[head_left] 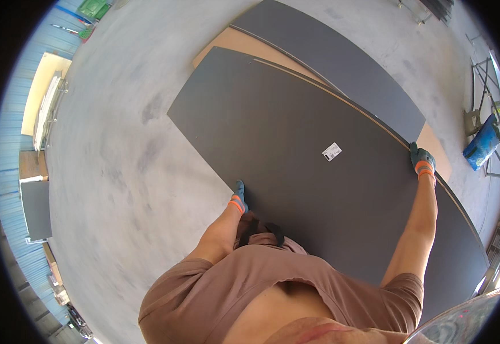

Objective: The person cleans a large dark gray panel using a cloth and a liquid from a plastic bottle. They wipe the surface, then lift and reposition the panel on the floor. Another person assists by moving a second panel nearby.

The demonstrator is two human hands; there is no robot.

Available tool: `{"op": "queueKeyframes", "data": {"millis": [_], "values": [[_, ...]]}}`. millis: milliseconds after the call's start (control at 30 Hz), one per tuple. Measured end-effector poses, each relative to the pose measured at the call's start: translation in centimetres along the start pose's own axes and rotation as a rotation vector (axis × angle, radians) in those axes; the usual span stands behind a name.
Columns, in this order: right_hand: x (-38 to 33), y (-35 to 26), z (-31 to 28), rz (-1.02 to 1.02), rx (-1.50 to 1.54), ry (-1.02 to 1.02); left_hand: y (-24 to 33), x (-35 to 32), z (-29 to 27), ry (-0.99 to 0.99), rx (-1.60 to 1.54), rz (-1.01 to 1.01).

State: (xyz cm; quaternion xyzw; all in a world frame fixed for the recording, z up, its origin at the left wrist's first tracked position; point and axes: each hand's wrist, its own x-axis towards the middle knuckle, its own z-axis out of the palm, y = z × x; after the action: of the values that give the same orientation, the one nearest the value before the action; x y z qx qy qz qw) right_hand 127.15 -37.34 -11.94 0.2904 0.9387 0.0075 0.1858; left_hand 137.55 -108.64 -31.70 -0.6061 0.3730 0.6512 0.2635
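Head view shows the left hand [239, 198], in a grey glove with an orange cuff, a little below the centre of the frame. It grasps the near long edge of a large dark grey board [318, 172], fingers wrapped around that edge. The right hand [422, 160], gloved the same way, is at the right of the frame and grips the far long edge of the same board. The board fills the middle of the picture, from upper centre to lower right, and has a small white label [332, 151] on its face. Behind it, toward the top, a light brown sheet [244, 45] lies under a second dark grey panel [341, 63]. All rest on a grey concrete floor [118, 143]. A blue bag [482, 143] is at the right edge.
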Motion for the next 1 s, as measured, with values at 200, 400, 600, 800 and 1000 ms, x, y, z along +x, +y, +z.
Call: {"op": "queueKeyframes", "data": {"millis": [200, 400, 600, 800, 1000], "values": [[0.6, 1.0, 4.2, 0.063, 0.014, -0.084, 1.6, 1.6, -1.0, 0.176, 0.189, 0.054], [-0.2, 0.9, 7.3, 0.064, 0.041, -0.121, 3.2, 1.4, -1.6, 0.405, 0.354, 0.224], [-1.5, 1.3, 9.4, 0.124, 0.059, -0.086, 4.3, -1.4, 2.4, 0.76, 0.405, 0.277], [-3.0, 1.8, 6.2, 0.179, 0.062, -0.053, 5.7, -4.5, 5.7, 0.708, 0.425, 0.374], [-2.0, 0.5, 6.0, 0.157, 0.084, -0.039, 6.6, -4.1, 6.0, 0.747, 0.328, 0.427]]}}
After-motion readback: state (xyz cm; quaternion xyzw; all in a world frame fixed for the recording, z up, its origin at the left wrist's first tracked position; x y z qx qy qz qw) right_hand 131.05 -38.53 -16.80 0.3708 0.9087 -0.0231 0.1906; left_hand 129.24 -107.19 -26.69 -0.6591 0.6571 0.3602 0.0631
